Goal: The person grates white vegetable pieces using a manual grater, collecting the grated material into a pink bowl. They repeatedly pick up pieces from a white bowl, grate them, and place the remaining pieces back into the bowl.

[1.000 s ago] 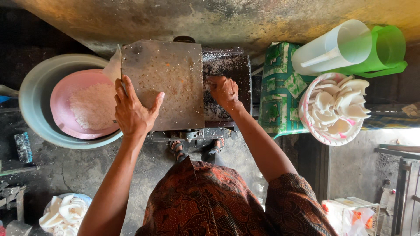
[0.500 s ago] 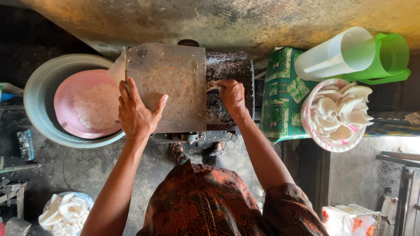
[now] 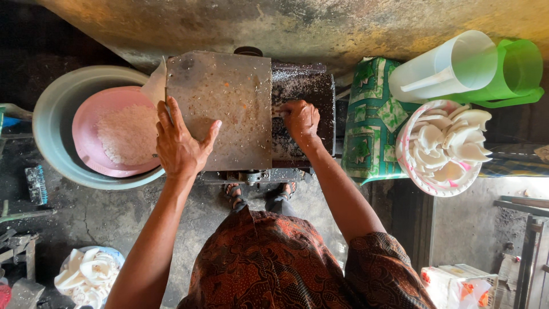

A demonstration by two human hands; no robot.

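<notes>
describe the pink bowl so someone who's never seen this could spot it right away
Start at the flat metal cover of the machine where the left hand rests. Just off its left edge sits a wide grey basin, and the pink bowl lies inside it. It is the only pink one and holds fine white shreds, whereas the two containers of white curved pieces are white.

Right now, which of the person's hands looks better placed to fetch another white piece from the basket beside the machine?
Probably the right hand: it sits at the machine's dark opening, on the side nearest the basket of white pieces. The left hand lies flat on the metal cover, on the far side, by the pink bowl.
</notes>
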